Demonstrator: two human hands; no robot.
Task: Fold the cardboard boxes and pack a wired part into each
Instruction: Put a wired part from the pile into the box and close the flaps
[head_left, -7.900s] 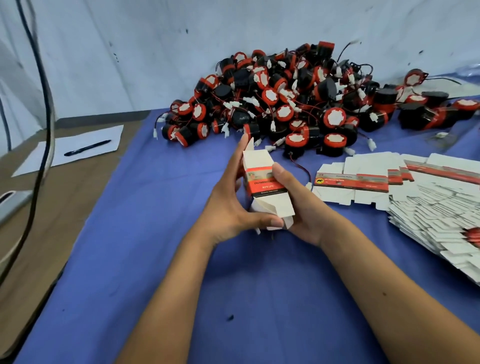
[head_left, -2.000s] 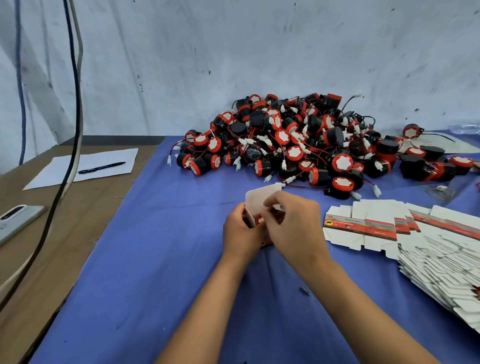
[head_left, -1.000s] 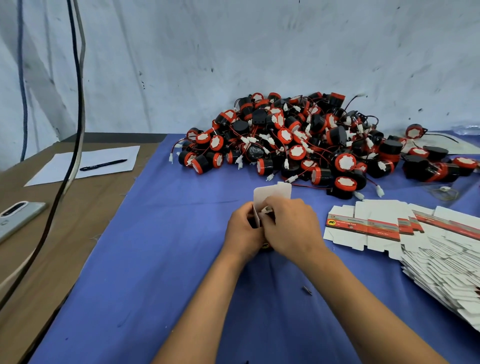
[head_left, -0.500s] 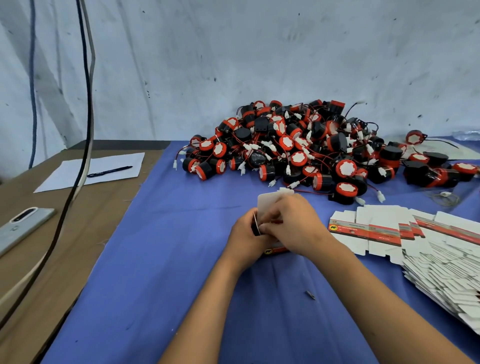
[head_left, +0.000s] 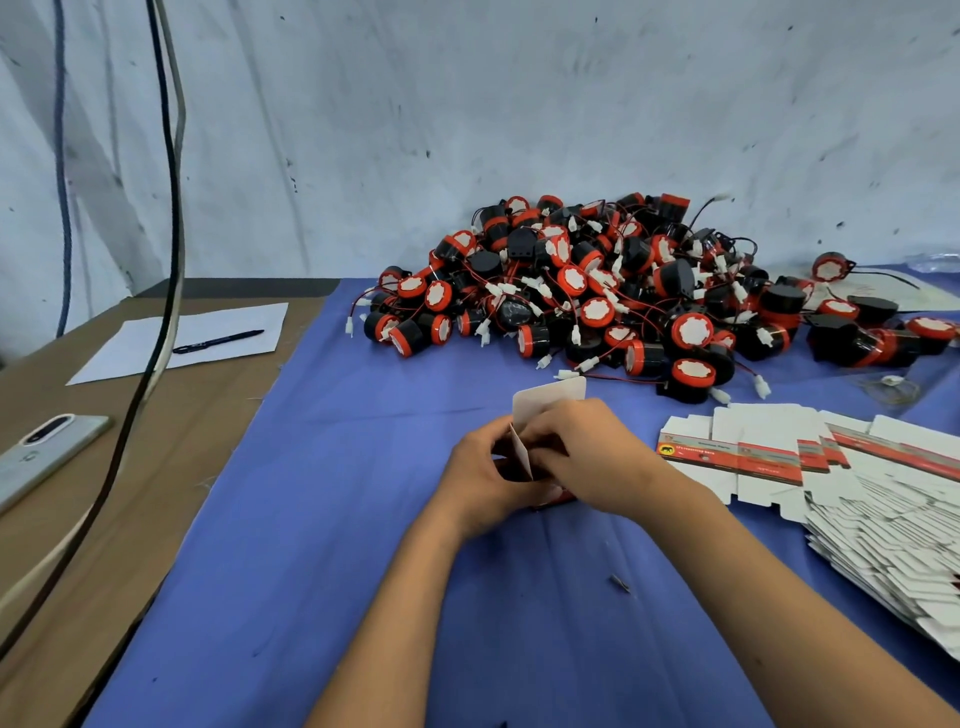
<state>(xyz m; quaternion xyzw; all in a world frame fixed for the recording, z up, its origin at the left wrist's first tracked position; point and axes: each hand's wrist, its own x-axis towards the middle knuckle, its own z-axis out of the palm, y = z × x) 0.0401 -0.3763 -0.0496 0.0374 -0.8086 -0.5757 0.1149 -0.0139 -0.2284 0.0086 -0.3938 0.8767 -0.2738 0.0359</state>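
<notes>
— Any writing you can read?
— None; the red-striped labels on the flat cardboard blanks (head_left: 737, 457) at the right are too small.
— Where's the box?
— The box (head_left: 540, 415) stands mid-worktop (head_left: 311, 545) on the blue cloth, top flap up. The left hand (head_left: 480, 480) grips its side, the right hand (head_left: 582, 452) curls over its open top; something dark sits inside.
— And the parts?
— The heap of wired parts (head_left: 597, 291) lies behind, apart from the hands.

counts on my worktop (head_left: 322, 545)
one folded box (head_left: 545, 402) between my two hands, one pen (head_left: 218, 341), one paper sheet (head_left: 179, 343), one phone (head_left: 44, 452); wired parts (head_left: 597, 296) and flat boxes (head_left: 883, 499) too many to count.
</notes>
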